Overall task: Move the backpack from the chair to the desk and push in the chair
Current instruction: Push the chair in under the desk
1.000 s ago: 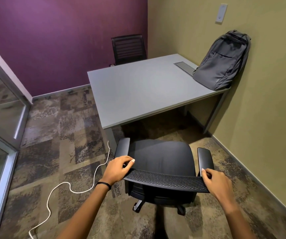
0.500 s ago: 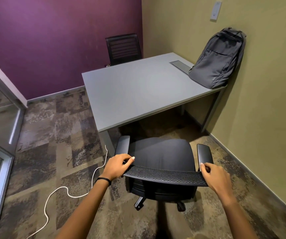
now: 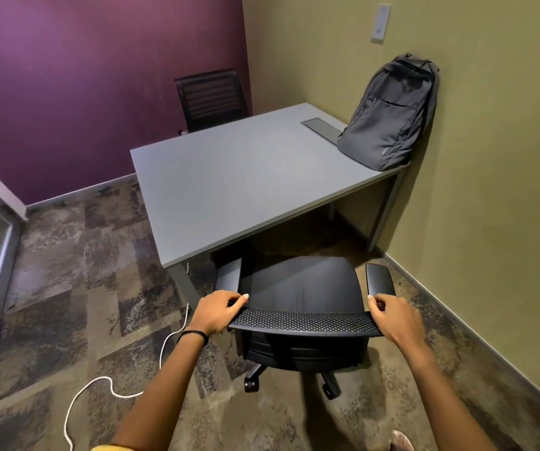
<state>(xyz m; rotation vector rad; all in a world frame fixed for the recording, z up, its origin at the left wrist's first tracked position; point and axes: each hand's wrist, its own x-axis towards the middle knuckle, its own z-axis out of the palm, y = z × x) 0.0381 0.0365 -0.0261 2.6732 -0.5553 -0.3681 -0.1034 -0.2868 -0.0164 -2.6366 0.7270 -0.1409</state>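
Fingers (image 3: 236, 299) of our left hand (image 3: 218, 312) and right hand (image 3: 392, 315) curl closed over the chair (image 3: 301, 291) backrest's two ends; their tips hide behind the mesh. Chair's front edge sits just under the table (image 3: 245, 177). Our arms reach straight forward. Backpack (image 3: 389, 112) leans upright on the table's far corner against the wall.

Left hand (image 3: 218, 312), right hand (image 3: 394, 315) apparently clenched.
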